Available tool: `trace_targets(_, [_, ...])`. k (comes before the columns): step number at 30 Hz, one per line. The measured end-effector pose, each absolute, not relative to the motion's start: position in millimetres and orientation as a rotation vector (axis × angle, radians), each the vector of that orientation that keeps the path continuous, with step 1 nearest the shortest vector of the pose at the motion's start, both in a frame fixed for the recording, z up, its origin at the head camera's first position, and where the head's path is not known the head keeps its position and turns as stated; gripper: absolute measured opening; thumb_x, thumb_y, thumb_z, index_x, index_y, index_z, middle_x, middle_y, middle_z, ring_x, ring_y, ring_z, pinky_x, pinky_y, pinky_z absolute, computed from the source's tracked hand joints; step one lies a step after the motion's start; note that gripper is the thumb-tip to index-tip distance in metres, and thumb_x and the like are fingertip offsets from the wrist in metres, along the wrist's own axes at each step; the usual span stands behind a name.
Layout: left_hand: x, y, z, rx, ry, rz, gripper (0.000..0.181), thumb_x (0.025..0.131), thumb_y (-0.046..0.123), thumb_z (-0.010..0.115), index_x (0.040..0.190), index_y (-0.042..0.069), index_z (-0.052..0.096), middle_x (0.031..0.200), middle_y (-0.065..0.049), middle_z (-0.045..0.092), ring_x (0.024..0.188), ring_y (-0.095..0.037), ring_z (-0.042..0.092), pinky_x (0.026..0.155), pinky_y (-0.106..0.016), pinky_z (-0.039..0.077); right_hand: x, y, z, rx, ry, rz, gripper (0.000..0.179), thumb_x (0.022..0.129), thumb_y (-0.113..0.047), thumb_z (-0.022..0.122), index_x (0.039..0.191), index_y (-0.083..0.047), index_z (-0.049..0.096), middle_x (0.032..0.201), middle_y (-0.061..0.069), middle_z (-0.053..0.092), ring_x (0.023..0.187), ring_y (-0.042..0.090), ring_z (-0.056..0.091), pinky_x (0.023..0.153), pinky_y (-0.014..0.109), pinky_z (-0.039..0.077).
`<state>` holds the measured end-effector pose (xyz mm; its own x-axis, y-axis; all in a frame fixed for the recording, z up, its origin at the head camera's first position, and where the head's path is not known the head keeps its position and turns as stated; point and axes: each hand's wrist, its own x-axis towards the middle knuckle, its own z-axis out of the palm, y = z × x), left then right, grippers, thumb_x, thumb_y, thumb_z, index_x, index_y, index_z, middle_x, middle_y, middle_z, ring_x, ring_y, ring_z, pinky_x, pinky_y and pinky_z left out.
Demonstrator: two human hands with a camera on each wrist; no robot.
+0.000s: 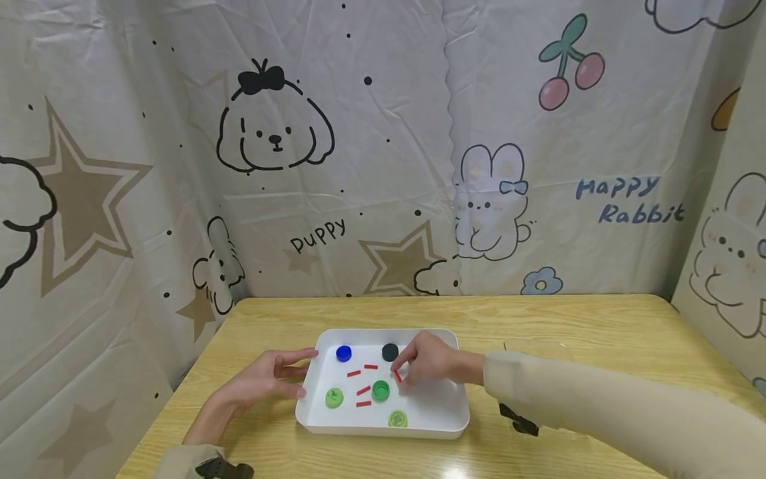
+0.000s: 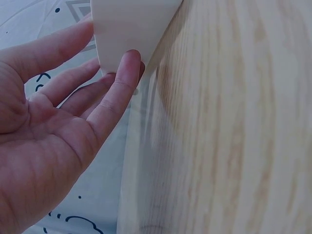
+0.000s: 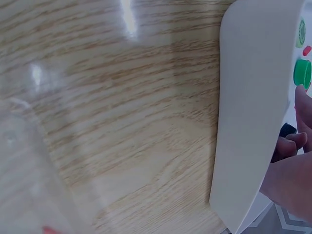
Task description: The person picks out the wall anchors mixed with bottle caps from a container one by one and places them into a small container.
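Note:
A white tray (image 1: 383,432) stands on the table with several small things inside. My left hand (image 1: 257,382) is at its left end, the fairly straight fingers (image 2: 127,68) resting against the outer wall. Over the tray's right part, my right hand (image 1: 427,359) pinches a small red strip (image 1: 397,376) between thumb and fingers. Several similar red strips (image 1: 364,390) lie on the tray floor. Nearest the right hand are a black cap (image 1: 390,352) and a green cap (image 1: 380,391). A blue cap (image 1: 344,353) and two light green caps, one at left (image 1: 334,398), lie farther off.
The wooden table (image 1: 269,452) carries the tray near its middle. To the right, a clear plastic container (image 3: 29,165) shows in the right wrist view, with something red at its lower edge. A printed curtain (image 1: 383,146) hangs behind the table and along both sides.

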<state>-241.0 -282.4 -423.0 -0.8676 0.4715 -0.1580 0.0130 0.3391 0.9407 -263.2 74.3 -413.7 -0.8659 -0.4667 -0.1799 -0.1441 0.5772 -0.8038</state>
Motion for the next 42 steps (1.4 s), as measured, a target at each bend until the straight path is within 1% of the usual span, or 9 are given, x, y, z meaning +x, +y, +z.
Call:
trace_targets(8, [-241.4, -282.5, -423.1, 0.434, 2.207, 1.541, 0.082, 0.087, 0.004, 0.083, 0.157, -0.007, 0.042, 0.164, -0.028, 0.035, 0.142, -0.05, 0.046, 0.112, -0.056, 0.043, -264.0, 76.5, -411.5, -0.471, 2.418, -1.235, 0.029, 0.076, 0.004, 0.09, 0.101, -0.01, 0.086, 0.072, 0.001, 0.051, 0.076, 0.018, 0.049, 0.069, 0.03, 0.04])
trace_targets(12, [-241.4, -283.0, -423.7, 0.438, 2.198, 1.548, 0.082, 0.087, 0.004, 0.082, 0.157, -0.007, 0.041, 0.164, -0.028, 0.035, 0.142, -0.05, 0.046, 0.113, -0.056, 0.042, -262.4, 77.0, -407.8, -0.45, 2.405, -1.245, 0.028, 0.077, -0.001, 0.091, 0.102, -0.011, 0.086, 0.077, 0.001, 0.053, 0.084, 0.019, 0.052, 0.075, 0.033, 0.043])
trace_targets(15, [-241.1, -283.3, -423.9, 0.45, 2.187, 1.556, 0.082, 0.088, 0.003, 0.082, 0.157, -0.008, 0.04, 0.163, -0.029, 0.035, 0.142, -0.05, 0.046, 0.112, -0.053, 0.045, -260.9, 77.4, -404.3, -0.439, 2.405, -1.253, 0.029, 0.077, -0.003, 0.092, 0.103, -0.012, 0.086, 0.081, 0.002, 0.058, 0.089, 0.02, 0.052, 0.079, 0.036, 0.044])
trace_targets(19, [-240.6, -283.6, -423.8, 0.464, 2.181, 1.556, 0.082, 0.089, 0.003, 0.082, 0.158, -0.008, 0.039, 0.163, -0.03, 0.035, 0.141, -0.05, 0.047, 0.109, -0.049, 0.049, -259.0, 79.0, -400.3, -0.426, 2.408, -1.268, 0.031, 0.076, -0.004, 0.093, 0.105, -0.013, 0.086, 0.097, 0.001, 0.069, 0.095, 0.021, 0.052, 0.085, 0.039, 0.046])
trace_targets(21, [-240.6, -283.5, -423.5, 0.461, 2.184, 1.554, 0.082, 0.089, 0.003, 0.082, 0.158, -0.008, 0.039, 0.163, -0.03, 0.036, 0.141, -0.05, 0.047, 0.108, -0.048, 0.05, -258.2, 79.8, -398.7, -0.415, 2.409, -1.274, 0.032, 0.076, -0.004, 0.092, 0.106, -0.014, 0.086, 0.107, 0.001, 0.072, 0.099, 0.022, 0.054, 0.09, 0.042, 0.048])
trace_targets(24, [-240.4, -283.3, -423.3, 0.455, 2.18, 1.556, 0.081, 0.089, 0.003, 0.081, 0.158, -0.007, 0.04, 0.163, -0.029, 0.035, 0.141, -0.05, 0.047, 0.108, -0.048, 0.049, -257.1, 81.2, -396.5, -0.4, 2.404, -1.289, 0.032, 0.077, -0.004, 0.092, 0.107, -0.014, 0.086, 0.119, -0.001, 0.074, 0.106, 0.024, 0.057, 0.1, 0.049, 0.05])
trace_targets(27, [-240.2, -283.1, -423.6, 0.452, 2.174, 1.558, 0.081, 0.088, 0.003, 0.082, 0.158, -0.007, 0.04, 0.163, -0.029, 0.035, 0.141, -0.05, 0.047, 0.108, -0.048, 0.049, -256.2, 82.5, -394.2, -0.391, 2.396, -1.305, 0.032, 0.078, -0.005, 0.091, 0.108, -0.014, 0.086, 0.126, 0.001, 0.073, 0.114, 0.026, 0.06, 0.106, 0.055, 0.048])
trace_targets(35, [-240.2, -283.3, -423.7, 0.458, 2.177, 1.559, 0.081, 0.089, 0.003, 0.081, 0.158, -0.007, 0.04, 0.164, -0.029, 0.035, 0.141, -0.05, 0.047, 0.109, -0.05, 0.048, -252.3, 88.2, -386.4, -0.403, 2.408, -1.36, 0.034, 0.078, -0.004, 0.091, 0.11, -0.013, 0.085, 0.13, 0.004, 0.072, 0.116, 0.028, 0.06, 0.11, 0.056, 0.044])
trace_targets(42, [-240.0, -283.4, -423.6, 0.462, 2.176, 1.561, 0.082, 0.089, 0.003, 0.082, 0.158, -0.008, 0.039, 0.164, -0.029, 0.033, 0.142, -0.051, 0.046, 0.11, -0.051, 0.047, -246.1, 95.7, -383.8, -0.359, 2.386, -1.413, 0.034, 0.079, -0.006, 0.091, 0.112, -0.013, 0.085, 0.131, 0.004, 0.072, 0.129, 0.036, 0.061, 0.113, 0.06, 0.041])
